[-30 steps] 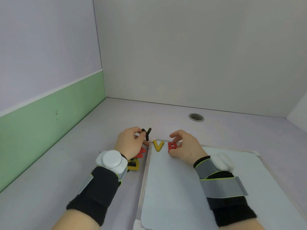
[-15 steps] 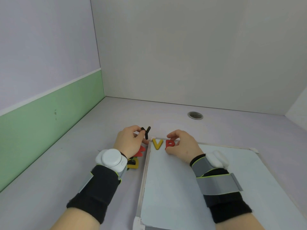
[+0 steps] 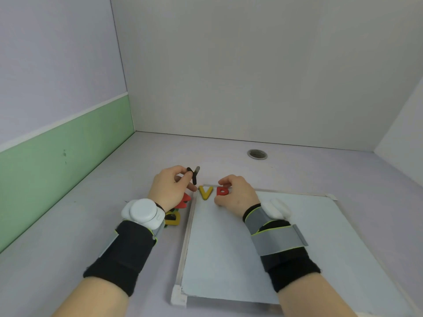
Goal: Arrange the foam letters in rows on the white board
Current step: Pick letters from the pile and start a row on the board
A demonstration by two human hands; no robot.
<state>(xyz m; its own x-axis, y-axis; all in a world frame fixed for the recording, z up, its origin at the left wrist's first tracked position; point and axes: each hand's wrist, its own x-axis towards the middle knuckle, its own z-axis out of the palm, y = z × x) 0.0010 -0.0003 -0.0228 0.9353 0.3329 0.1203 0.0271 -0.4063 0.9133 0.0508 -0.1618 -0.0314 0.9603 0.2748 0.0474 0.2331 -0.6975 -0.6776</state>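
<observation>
Left hand (image 3: 169,188) is raised, its thumb and fingers in a pinch grip. Right hand (image 3: 235,193) is lower, palm down, fingers curled in a grip. Both forearms wear black wrist braces.

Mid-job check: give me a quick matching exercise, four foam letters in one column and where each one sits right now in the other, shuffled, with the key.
Letters:
1. black letter
2. yellow V
3. red letter on the board
4. yellow letter on the table

Places:
A. far-left corner of the white board
B. beside the left wrist, off the board
C. pinched in the left hand, above the table
D. under the right hand fingertips, next to the V

Pairs: 1-C, 2-A, 3-D, 4-B
</observation>
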